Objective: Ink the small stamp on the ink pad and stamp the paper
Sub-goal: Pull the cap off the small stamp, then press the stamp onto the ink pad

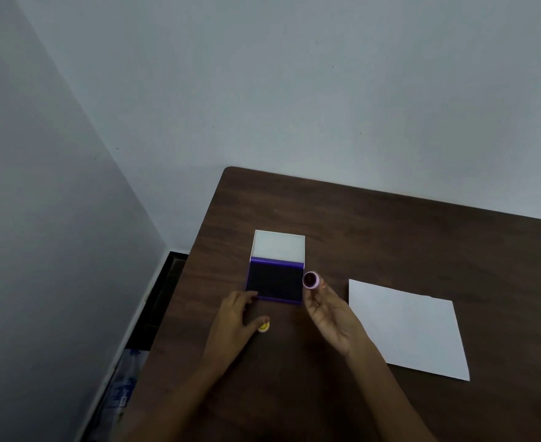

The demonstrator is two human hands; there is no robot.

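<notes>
One ink pad (275, 283) lay open on the dark wooden table (390, 224), and everything else is placed here relative to it. Its purple tray held a dark inking surface, and its one white lid (278, 245) stood hinged up on the far side of the tray.

Two hands were in view. The left hand (234, 317) rested on the table at the near left corner of the ink pad, its fingertips touching the tray's edge, fingers loosely curled. Its thumb lay against one small yellow object (263, 327) on the table just nearer the person than the pad; what that object was could not be told.

The right hand (329, 314) was just right of the ink pad, raised a little, palm turned inward, fingers partly folded. Its fingertips pinched one small stamp (310, 280), a round pink-rimmed piece with a dark face turned toward the camera. The stamp sat just beside the pad's right edge; whether it touched the tray could not be told.

One white sheet of paper (412, 330) lay flat on the table well to the right of the ink pad, beyond the right hand, with no marks visible on it.
</notes>
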